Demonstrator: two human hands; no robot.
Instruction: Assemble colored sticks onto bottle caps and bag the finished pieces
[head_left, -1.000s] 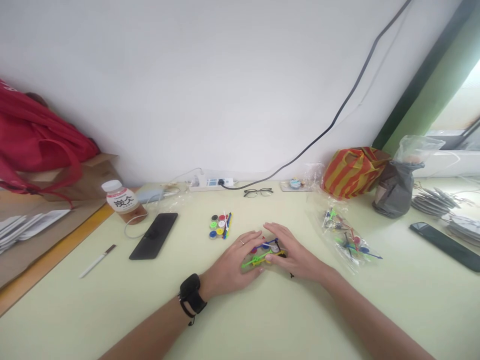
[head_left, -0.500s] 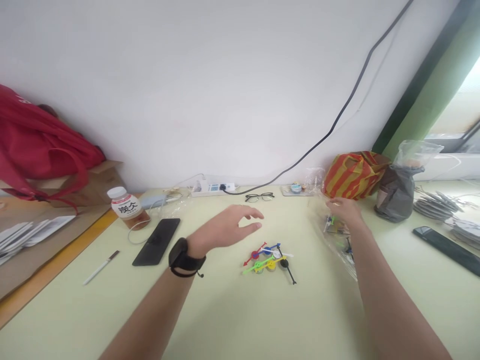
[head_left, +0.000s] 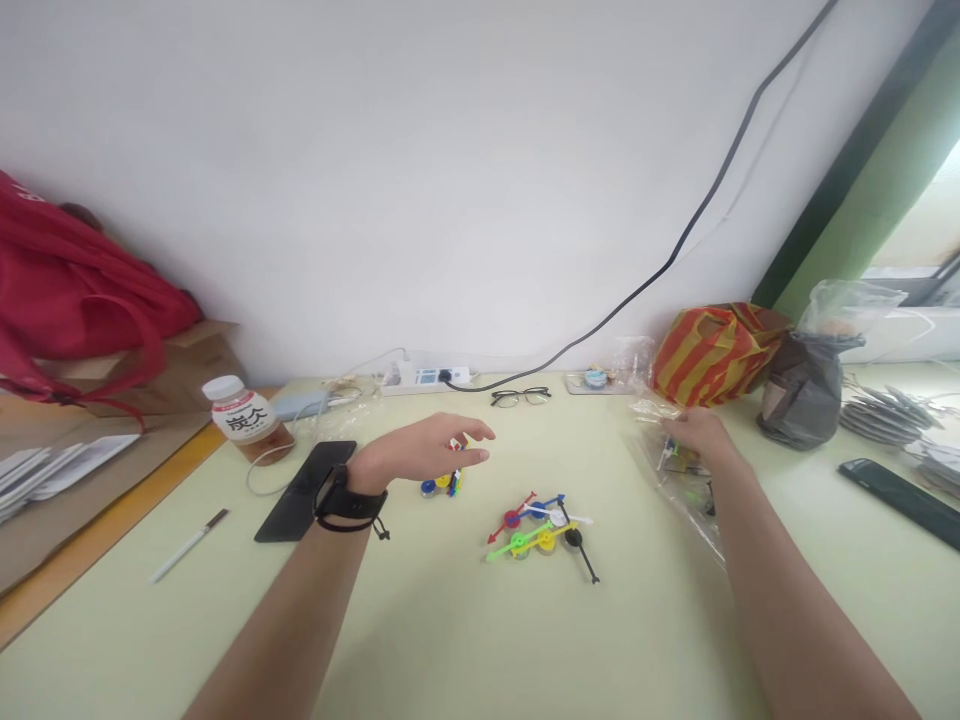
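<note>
A small heap of coloured plastic discs and arrow-shaped sticks [head_left: 541, 530] lies on the pale green table [head_left: 465, 640], between my two arms. My left hand [head_left: 427, 452], with a black watch on its wrist, hovers with fingers stretched out above a second, smaller cluster of coloured discs [head_left: 444, 483], holding nothing. My right hand [head_left: 691, 435] rests on a clear plastic bag [head_left: 686, 485] of more coloured pieces, its fingers curled over the bag's upper part.
A black phone [head_left: 304, 478], a white-capped drink bottle [head_left: 244, 415] and a white pen [head_left: 187, 532] lie to the left. Along the wall are a power strip [head_left: 424, 378], glasses [head_left: 519, 397], a striped bag [head_left: 712, 350] and a grey bag [head_left: 806, 375]. Another phone [head_left: 900, 490] lies at the right.
Both hands have left the middle heap. My left hand moved left and back over the smaller cluster; my right hand went right to the plastic bag and stays on it.
</note>
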